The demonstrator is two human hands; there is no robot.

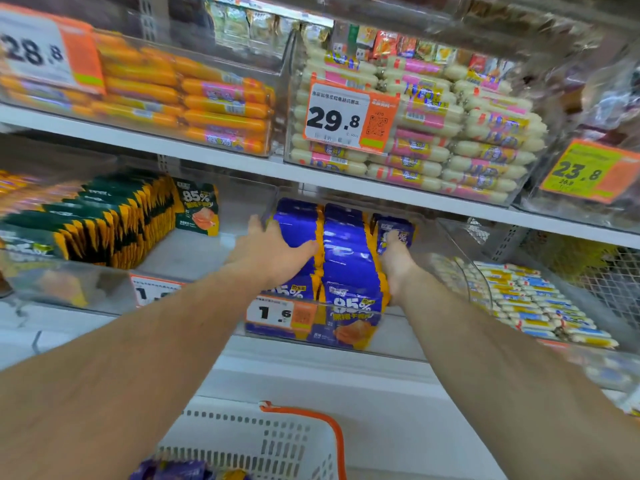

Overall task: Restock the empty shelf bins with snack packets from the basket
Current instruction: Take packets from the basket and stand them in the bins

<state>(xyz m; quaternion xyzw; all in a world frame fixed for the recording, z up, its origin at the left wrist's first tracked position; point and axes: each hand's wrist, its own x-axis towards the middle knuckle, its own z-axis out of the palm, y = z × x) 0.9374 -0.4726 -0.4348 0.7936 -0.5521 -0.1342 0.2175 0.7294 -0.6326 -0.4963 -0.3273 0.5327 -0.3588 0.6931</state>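
Two bare arms reach into a clear bin [408,327] on the lower shelf, where purple snack packets [346,258] stand in rows running from the front wall to the back.

Likely risks, as a judgement: the rows look tightly packed, so pressing from the sides could buckle the packets or push one over the low front wall — and any loose packet near the right wall could tip into the gap there.

The left hand [273,247] lies on the left row, fingers straight and spread, pressing rather than gripping. The right hand [398,261] reaches along the right side of the rows; its fingertips are hidden among the packets, so whether it grips one cannot be told.

More purple packets [180,471] lie in the white basket [277,441] below, by the frame's bottom edge.
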